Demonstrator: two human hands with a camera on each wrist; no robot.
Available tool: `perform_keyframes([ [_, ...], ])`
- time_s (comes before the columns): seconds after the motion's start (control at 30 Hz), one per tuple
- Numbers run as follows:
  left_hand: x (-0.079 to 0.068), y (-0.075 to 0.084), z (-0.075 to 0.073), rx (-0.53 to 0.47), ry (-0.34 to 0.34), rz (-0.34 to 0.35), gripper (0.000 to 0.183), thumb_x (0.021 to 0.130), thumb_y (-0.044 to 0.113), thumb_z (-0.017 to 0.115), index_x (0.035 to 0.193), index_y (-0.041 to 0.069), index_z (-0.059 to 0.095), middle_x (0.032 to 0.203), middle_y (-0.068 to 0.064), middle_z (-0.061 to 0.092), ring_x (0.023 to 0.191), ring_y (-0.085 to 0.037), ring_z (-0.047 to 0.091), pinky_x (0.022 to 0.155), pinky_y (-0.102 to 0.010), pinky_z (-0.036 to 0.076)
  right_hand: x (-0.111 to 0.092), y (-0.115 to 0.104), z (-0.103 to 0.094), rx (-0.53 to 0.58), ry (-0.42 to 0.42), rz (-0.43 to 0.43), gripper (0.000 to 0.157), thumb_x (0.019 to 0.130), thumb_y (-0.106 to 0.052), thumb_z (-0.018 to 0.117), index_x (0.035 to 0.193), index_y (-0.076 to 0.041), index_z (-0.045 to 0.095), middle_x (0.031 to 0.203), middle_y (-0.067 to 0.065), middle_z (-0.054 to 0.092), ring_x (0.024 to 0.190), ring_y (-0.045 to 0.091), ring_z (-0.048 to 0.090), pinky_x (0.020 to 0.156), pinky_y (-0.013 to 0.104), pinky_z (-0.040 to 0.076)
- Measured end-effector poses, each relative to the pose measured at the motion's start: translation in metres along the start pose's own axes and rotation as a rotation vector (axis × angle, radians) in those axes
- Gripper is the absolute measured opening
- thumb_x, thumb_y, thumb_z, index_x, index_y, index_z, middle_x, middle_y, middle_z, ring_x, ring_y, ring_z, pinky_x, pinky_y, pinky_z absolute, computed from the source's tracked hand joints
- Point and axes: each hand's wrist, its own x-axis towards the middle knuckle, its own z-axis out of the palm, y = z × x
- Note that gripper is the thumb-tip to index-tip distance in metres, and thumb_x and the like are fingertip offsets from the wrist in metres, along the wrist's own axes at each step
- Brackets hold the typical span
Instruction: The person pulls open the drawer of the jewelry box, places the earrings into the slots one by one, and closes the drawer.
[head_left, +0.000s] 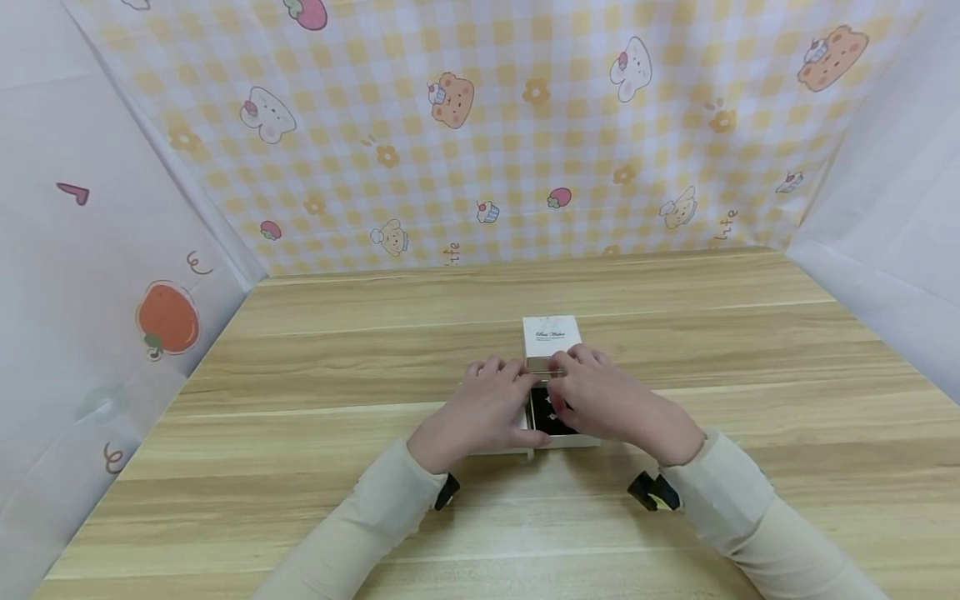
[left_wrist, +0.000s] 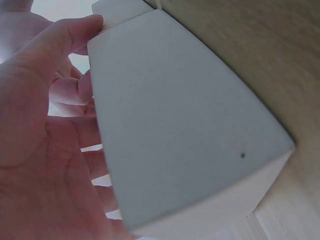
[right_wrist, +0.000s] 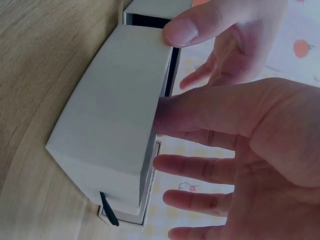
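Observation:
A small white jewelry box [head_left: 573,442] holds a black insert [head_left: 543,423] with small shiny earrings [head_left: 551,417] on it. My left hand [head_left: 487,408] grips this box at its left end, its thumb over the near rim and its fingers towards the far side. Another white box part [left_wrist: 185,120] lies under the left palm, beside the jewelry box. My right hand [head_left: 607,400] dips its thumb [right_wrist: 175,112] and forefinger in over the insert at the earrings. Its other fingers stay outside, fairly straight. The pinching tips are hidden, so I cannot tell whether they hold an earring.
Just behind the jewelry box stands a white box [head_left: 551,335] with dark lettering on top. A short black ribbon tab [right_wrist: 109,210] sticks out of the jewelry box's side. All stand on a wood-grain table [head_left: 337,350], with a yellow checked cloth [head_left: 510,150] hanging behind.

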Motion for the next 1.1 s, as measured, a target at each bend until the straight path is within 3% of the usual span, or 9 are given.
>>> perform_keyframes([
  [0.63,-0.0009,0.0007,-0.0005,0.003,0.007,0.001,0.073,0.077,0.061,0.062,0.134,0.017,0.049,0.127,-0.001,0.049,0.120,-0.025,0.042,0.103,-0.048,0.032,-0.0001,0.0007,0.0023,0.031,-0.064,0.019,0.013,0.080,-0.013,0.065,0.068,-0.016,0.063,0.119,0.014,0.057,0.113,0.035,0.047,0.095,0.054,0.038],
  [1.1,-0.0012,0.0015,-0.0011,0.006,0.008,0.002,0.072,0.078,0.060,0.062,0.134,0.017,0.050,0.124,-0.001,0.050,0.117,-0.025,0.043,0.102,-0.047,0.032,0.0012,0.0012,0.0046,0.048,-0.060,0.017,0.017,0.078,-0.010,0.065,0.063,-0.016,0.062,0.119,0.015,0.056,0.115,0.037,0.045,0.098,0.056,0.035],
])
